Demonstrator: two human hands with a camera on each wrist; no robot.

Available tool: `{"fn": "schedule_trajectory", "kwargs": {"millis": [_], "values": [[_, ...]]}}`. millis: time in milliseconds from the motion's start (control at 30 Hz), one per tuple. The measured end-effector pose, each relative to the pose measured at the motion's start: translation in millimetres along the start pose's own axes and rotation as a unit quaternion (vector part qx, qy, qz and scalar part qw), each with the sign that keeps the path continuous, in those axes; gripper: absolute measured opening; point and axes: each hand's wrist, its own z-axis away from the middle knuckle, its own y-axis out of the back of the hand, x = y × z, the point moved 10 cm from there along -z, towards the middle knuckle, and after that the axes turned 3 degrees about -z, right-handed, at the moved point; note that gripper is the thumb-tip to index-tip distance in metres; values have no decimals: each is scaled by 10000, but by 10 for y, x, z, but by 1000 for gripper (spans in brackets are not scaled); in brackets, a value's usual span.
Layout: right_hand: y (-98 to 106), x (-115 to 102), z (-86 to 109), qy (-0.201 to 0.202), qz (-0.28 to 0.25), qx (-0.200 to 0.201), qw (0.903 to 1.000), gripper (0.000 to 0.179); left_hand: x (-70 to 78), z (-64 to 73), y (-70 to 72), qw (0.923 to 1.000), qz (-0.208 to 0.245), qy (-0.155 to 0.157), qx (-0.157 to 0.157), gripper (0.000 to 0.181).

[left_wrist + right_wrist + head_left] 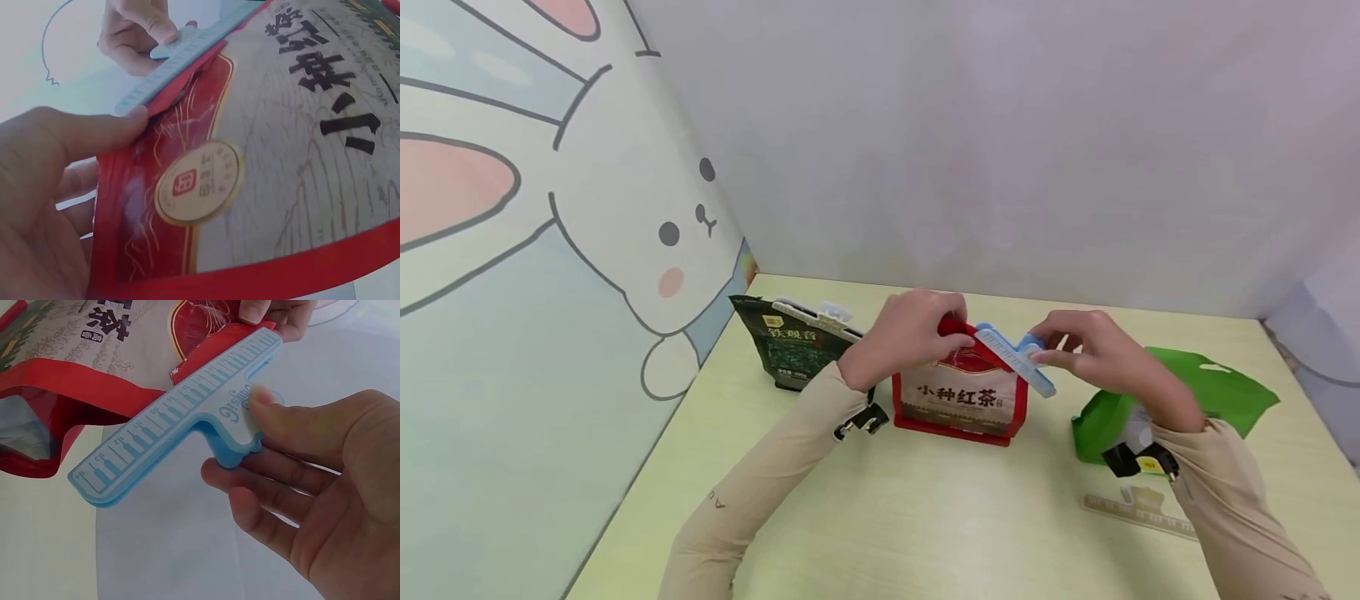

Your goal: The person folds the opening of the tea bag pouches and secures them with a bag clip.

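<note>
A red and beige tea bag (958, 398) stands upright on the table, dark Chinese characters on its front. At its top edge, the left hand (917, 329) pinches the folded red corner between thumb and fingers. The right hand (1093, 346) holds a light blue sealing clip (1015, 362) by its handles, thumb on one and fingers on the other. In the right wrist view the clip's long bar (169, 412), printed with piano keys, lies slanted along the bag's red top edge. The left thumb (128, 128) is right at one end of the bar.
On the left stands a dark green tea bag (797, 354) with a whitish clip (816, 314) across its top. A bright green bag (1213, 383) is at the right, partly behind the right forearm. In front of it lies a beige clip (1138, 510). Walls border the table behind and left.
</note>
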Motion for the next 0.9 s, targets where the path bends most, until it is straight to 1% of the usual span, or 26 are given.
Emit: {"fn": "schedule_trajectory", "kwargs": {"millis": [133, 267, 400, 500, 600, 767, 900], "values": [[12, -32, 5, 78, 37, 86, 9999, 15, -65, 44, 35, 9997, -210, 44, -150, 16], [25, -71, 8, 279, -41, 167, 9995, 18, -127, 90, 64, 9987, -379, 163, -290, 10], [37, -92, 3, 410, -147, 274, 9987, 19, -170, 113, 54, 9987, -130, 249, -420, 6], [61, -108, 6, 443, -190, 338, 9983, 19, -178, 104, 45, 9986, 85, 302, -433, 6], [70, -137, -2, 499, -208, 345, 9979, 20, -191, 98, 43, 9982, 145, 376, -437, 5], [69, -187, -36, 497, -210, 336, 9980, 19, -189, 88, 44, 9980, 188, 409, -450, 5], [36, -211, -72, 512, -292, 228, 9980, 18, -187, 76, 43, 9979, 252, 419, -419, 5]]}}
